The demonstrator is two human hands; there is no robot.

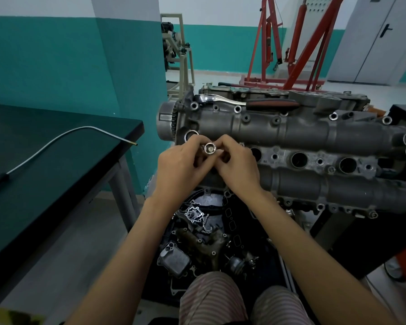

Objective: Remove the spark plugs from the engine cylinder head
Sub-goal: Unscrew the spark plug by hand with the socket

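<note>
Striped trouser knees (211, 299) sit lowest in view, above them a dark tray of engine parts (197, 242). Both forearms reach up to the cylinder head (291, 134). The left hand (181, 170) and right hand (237, 170) meet just in front of it, fingers curled, pinching a shiny socket (209, 148) between them, its open end facing the camera. Three plug wells (299, 159) show open to the right. A ratchet (246, 102) lies on top of the head. A bent metal rod (56, 139) rests on the green tabletop (33, 184).

Head-worn view, downward, seemingly close.
</note>
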